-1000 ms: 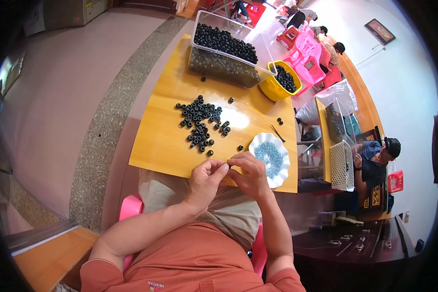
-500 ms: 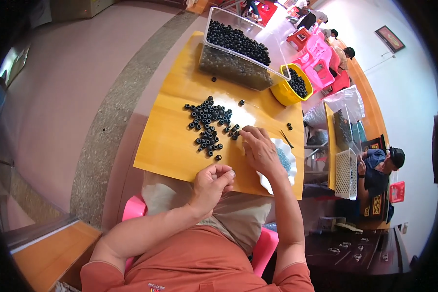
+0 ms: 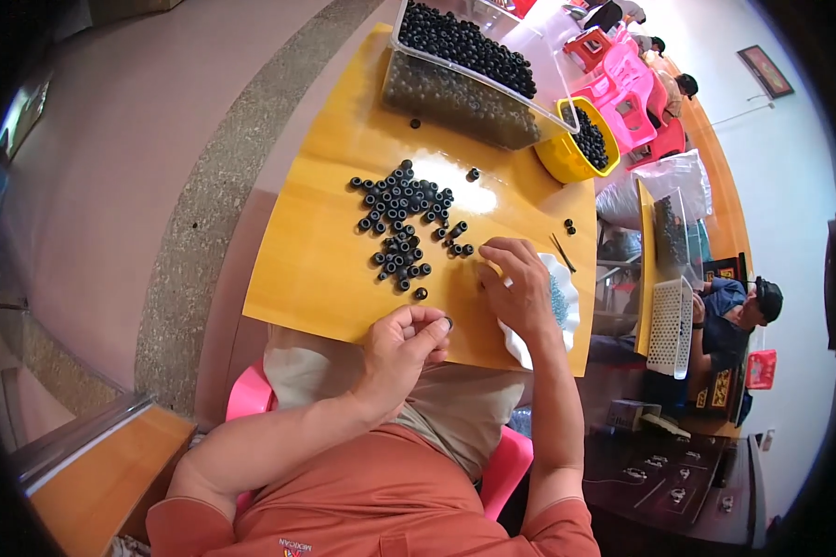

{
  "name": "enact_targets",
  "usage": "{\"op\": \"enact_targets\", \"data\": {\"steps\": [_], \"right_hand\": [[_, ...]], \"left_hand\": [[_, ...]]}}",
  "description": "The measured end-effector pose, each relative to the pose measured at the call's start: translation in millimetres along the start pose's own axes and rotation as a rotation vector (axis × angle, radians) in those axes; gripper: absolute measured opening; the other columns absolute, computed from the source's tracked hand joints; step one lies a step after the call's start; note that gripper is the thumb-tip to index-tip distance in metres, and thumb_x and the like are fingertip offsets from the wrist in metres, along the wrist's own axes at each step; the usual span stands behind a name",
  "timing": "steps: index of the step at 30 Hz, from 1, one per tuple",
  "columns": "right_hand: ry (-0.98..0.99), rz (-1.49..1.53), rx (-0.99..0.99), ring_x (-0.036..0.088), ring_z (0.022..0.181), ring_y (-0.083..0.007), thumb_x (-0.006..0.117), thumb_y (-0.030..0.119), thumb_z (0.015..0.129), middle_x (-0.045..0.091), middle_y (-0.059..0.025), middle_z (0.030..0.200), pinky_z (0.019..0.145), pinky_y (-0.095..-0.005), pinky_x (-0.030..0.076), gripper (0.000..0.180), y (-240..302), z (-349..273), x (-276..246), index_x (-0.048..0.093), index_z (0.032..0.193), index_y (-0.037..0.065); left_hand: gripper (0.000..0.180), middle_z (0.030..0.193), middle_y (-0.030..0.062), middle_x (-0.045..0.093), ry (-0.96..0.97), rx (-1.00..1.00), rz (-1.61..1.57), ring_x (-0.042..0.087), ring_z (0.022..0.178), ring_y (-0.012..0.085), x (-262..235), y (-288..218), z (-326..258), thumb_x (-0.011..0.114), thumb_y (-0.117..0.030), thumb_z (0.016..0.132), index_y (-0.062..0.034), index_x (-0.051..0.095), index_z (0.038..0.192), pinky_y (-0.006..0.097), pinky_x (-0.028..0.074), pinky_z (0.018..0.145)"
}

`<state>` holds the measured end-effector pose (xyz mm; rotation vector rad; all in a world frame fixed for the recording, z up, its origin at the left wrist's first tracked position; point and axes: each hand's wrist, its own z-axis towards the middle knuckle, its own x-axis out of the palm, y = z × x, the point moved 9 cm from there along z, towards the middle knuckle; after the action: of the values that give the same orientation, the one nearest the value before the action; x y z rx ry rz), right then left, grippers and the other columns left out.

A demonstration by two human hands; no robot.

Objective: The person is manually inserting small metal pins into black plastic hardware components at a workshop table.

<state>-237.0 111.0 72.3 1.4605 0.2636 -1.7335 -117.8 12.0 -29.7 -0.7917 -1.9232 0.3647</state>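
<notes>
My left hand (image 3: 401,348) is closed in a pinch at the near edge of the table. A small black cap-like piece (image 3: 449,323) shows its edge between thumb and index finger. Farther right, my right hand (image 3: 518,290) has its fingers curled down by a white wavy-rimmed dish (image 3: 571,327); whatever its fingertips hold is hidden. In the dish lie many tiny pale-blue clear pieces (image 3: 557,299). A loose heap of hollow black caps (image 3: 401,200) spreads ahead of both hands, several of them (image 3: 457,247) just beyond my right fingertips.
At the table's far side stands a clear plastic bin (image 3: 464,102) full of black caps, beside a yellow tub (image 3: 567,165) of the same. Two thin dark sticks (image 3: 564,252) lie right of the dish. A person (image 3: 734,311) sits at another table with a white basket (image 3: 669,330).
My right hand has drawn back from the black caps toward the dish, and its fingers have curled. The left hand stays nearly in place, with the black piece now showing. The view has shifted slightly.
</notes>
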Motion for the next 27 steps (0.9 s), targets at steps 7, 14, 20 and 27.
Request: {"op": "enact_targets", "data": {"steps": [7, 14, 20, 27], "right_hand": [[0.081, 0.334, -0.004, 0.065, 0.085, -0.0263, 0.077, 0.0, 0.071, 0.066, -0.014, 0.096, 0.072, -0.0326, 0.051, 0.029, 40.2, -26.0, -3.9, 0.067, 0.098, 0.002], [0.08, 0.46, 0.033, 0.066, 0.082, -0.0253, 0.075, 0.0, 0.074, 0.067, -0.0123, 0.092, 0.07, -0.032, 0.052, 0.025, 45.2, -48.2, 9.0, 0.066, 0.098, 0.001], [0.032, 0.565, 0.073, 0.065, 0.079, -0.0227, 0.076, 0.0, 0.074, 0.065, -0.0105, 0.09, 0.068, -0.031, 0.051, 0.022, 45.0, -58.7, 4.6, 0.064, 0.092, 0.001], [-0.055, 0.595, 0.109, 0.063, 0.076, -0.0207, 0.076, -0.001, 0.073, 0.063, -0.0099, 0.086, 0.067, -0.0288, 0.05, 0.02, 49.0, -71.8, -1.5, 0.063, 0.088, 0.0]], "left_hand": [[0.019, 0.088, 0.0043, 0.064, 0.012, 0.01, 0.014, 0.063, 0.077, 0.0101, -2.3, 4.8, 1.9, 0.062, -0.013, 0.093, -0.0001, 0.061, 0.108, 0.024, 0.054, 0.07], [0.019, 0.096, 0.0102, 0.067, 0.093, 0.069, -0.019, 0.066, 0.083, 0.0139, 5.1, 7.3, 3.2, 0.059, -0.008, 0.094, 0.0043, 0.061, 0.108, 0.026, 0.056, 0.076], [0.018, 0.089, 0.0079, 0.068, 0.098, 0.093, 0.006, 0.065, 0.077, 0.0102, 7.1, 7.5, -0.1, 0.063, -0.012, 0.092, 0.0029, 0.063, 0.103, 0.022, 0.054, 0.07], [0.015, 0.087, 0.0071, 0.068, 0.202, 0.101, 0.048, 0.065, 0.077, 0.0103, 16.9, 4.8, -3.1, 0.065, -0.011, 0.091, 0.0018, 0.063, 0.099, 0.023, 0.053, 0.071]]}}
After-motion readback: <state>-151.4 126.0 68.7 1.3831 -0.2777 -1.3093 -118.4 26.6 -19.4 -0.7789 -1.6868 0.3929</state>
